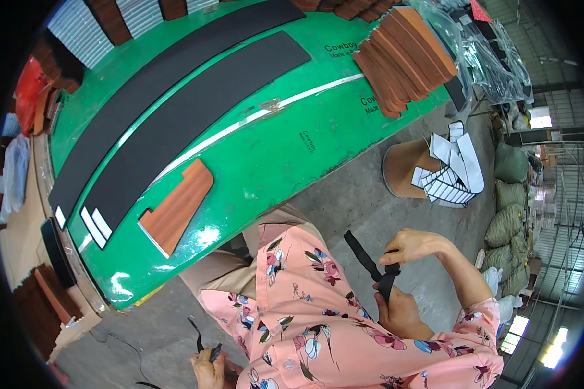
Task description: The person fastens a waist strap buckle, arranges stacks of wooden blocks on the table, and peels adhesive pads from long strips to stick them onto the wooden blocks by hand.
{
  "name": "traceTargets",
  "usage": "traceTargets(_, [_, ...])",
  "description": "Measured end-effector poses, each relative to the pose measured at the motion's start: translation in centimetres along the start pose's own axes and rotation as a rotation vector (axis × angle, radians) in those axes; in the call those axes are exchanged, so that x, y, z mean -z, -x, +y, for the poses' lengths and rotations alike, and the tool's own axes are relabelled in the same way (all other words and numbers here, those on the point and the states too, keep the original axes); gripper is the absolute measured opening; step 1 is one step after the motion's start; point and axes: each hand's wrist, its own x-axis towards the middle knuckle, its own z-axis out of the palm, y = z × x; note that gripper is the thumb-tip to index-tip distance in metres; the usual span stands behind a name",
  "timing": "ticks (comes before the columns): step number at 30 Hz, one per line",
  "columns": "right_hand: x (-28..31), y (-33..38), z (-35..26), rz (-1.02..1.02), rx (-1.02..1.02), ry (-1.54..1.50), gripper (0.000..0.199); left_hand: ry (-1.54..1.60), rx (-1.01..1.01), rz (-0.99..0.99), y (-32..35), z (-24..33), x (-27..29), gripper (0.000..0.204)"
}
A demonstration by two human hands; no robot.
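One black strap (pixel 387 282) lies between right hand (pixel 410 246) and another hand (pixel 401 314), both gripping it, free end projecting; left hand (pixel 207 371) grips a second strap (pixel 215 354).

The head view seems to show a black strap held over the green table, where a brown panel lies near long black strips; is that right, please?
Not quite: the head view shows the black strap held over the grey floor, not the green table, where the brown panel does lie near the long black strips.
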Motion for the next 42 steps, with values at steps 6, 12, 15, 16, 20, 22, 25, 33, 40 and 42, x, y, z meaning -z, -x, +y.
traceTargets(6, [-2.5, -0.2, -0.4, 0.424, 0.217, -0.861, 0.026, 0.106, 0.045, 0.061, 0.4, -0.4, -1.3, 0.027])
traceTargets(12, [-4.1, -2.1, -6.4, 0.263, 0.477, -1.647, 0.020, 0.346, 0.070, 0.072, -0.1, 3.8, -0.8, 0.023])
traceTargets(15, [-3.8, -3.1, -9.3, 0.194, 0.401, -1.714, 0.015, 0.639, 0.128, 0.074, -0.9, 6.2, -1.4, 0.019])
traceTargets(16, [-3.9, -3.8, -9.4, 0.141, 0.420, -1.662, 0.024, 0.912, 0.157, 0.129, -1.3, 6.4, -2.0, 0.020])
traceTargets(20, [-5.6, -7.6, -10.4, 0.341, 0.609, -1.231, 0.043, 1.391, 0.180, 0.168, -3.9, 6.9, -3.1, 0.018])
traceTargets(22, [-6.7, -8.8, -11.1, 0.436, 0.675, -1.011, 0.046, 1.384, 0.079, 0.104, -4.7, 6.9, -3.5, 0.016])
traceTargets(25, [-7.7, -9.6, -13.9, 0.427, 0.785, -0.748, 0.051, 1.222, 0.129, 0.075, -5.4, 8.3, -4.2, 0.014])
traceTargets(33, [-11.5, -13.5, -15.4, 0.233, 1.072, -0.271, 0.075, 0.456, -0.135, 0.059, -7.6, 8.4, -7.1, 0.026])
traceTargets(40, [-12.5, -15.0, -14.2, 0.194, 1.110, -0.341, 0.091, 0.433, -0.234, 0.134, -7.9, 8.4, -7.5, 0.027])
traceTargets(42, [-12.7, -15.4, -14.0, 0.221, 1.198, -0.335, 0.093, 0.407, -0.216, 0.102, -7.9, 8.7, -7.1, 0.027])
